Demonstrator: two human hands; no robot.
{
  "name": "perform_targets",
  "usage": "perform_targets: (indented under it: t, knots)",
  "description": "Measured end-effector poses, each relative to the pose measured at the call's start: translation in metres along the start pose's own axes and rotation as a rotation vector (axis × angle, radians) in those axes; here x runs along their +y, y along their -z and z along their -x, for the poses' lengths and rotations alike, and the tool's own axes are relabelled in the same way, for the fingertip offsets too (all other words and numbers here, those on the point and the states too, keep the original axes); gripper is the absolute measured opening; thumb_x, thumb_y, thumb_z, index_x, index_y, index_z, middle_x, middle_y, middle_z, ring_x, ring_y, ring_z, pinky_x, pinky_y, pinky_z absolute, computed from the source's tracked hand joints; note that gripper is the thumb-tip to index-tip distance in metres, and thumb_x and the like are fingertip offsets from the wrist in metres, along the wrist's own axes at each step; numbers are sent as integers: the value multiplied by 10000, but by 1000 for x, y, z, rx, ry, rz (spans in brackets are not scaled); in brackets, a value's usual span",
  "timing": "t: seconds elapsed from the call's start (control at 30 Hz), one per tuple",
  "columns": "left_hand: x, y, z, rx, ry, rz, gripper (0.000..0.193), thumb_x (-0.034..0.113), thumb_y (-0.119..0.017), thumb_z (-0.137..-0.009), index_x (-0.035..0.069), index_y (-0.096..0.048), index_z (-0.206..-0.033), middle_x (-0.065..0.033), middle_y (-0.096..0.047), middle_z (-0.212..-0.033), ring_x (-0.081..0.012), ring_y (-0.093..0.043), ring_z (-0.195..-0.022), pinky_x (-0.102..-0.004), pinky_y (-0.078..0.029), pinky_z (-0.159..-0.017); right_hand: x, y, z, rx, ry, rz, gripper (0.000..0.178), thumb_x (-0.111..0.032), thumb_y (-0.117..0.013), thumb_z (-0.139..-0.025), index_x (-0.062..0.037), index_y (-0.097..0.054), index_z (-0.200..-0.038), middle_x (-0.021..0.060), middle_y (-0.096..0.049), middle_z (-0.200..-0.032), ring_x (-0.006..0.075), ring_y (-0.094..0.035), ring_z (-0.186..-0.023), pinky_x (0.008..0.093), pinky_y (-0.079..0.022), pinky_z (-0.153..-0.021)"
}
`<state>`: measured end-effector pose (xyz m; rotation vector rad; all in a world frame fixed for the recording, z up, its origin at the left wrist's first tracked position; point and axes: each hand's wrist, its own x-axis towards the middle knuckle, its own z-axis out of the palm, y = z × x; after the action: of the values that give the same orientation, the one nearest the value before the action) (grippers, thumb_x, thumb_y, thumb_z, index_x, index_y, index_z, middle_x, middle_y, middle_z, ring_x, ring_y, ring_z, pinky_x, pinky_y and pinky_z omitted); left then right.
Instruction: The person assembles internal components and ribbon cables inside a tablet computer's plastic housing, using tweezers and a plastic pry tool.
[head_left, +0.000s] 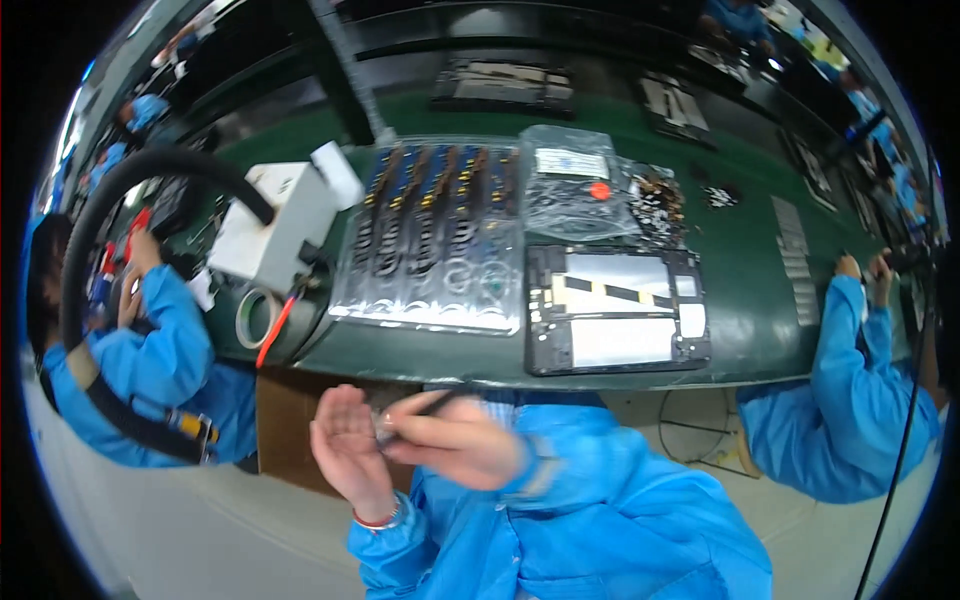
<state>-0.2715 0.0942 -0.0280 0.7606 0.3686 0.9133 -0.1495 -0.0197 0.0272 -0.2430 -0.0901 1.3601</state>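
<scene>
My left hand (pixel 350 440) is held palm up in front of the table edge, its fingers stretched out. Beside its palm, my right hand (pixel 455 440) has its fingers pinched together. A dark slim object (pixel 438 402) sticks out of the right hand; its kind is blurred. Between the two hands shows a small greyish piece (pixel 383 430), too small to name. Beyond them on the table lies an opened tablet-like device (pixel 615 340) with silver panels and black strips. Left of it, a clear plastic tray (pixel 425 312) holds rows of small black parts with blue and gold ends.
A plastic bag (pixel 565 215), a pile of small metal bits (pixel 657 205) and metal strips (pixel 795 260) lie farther back. At left are a white box (pixel 270 235), a tape roll (pixel 258 320), a red-handled tool (pixel 275 335), a black hose (pixel 75 250) and a cardboard box (pixel 290 420). Co-workers sit on both sides.
</scene>
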Motion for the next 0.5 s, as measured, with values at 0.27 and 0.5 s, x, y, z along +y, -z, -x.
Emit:
perform_targets:
  t: [0.27, 0.5]
  knots:
    - [-84, -189, -58, -1077, -201, -1074, 290, 131, -559, -827, -40, -559, -1062, -185, -604, -1015, -317, -586, -932, -365, -457, -827, -228, 37, 84, 661, 757, 1492, 137, -38, -585, -820, 24, -621, -937, 86, -622, -834, 130, -575, -767, 247, -467, -670]
    - [-172, -221, -88, -1065, -428, -1410, 361, 124, -645, -732, -4, -554, -1057, -143, -561, -1026, -306, -532, -960, -370, -439, -836, -254, 96, 82, 751, 591, 1508, 140, -29, -628, -800, 8, -641, -934, 44, -623, -857, 86, -551, -768, 223, -449, -676]
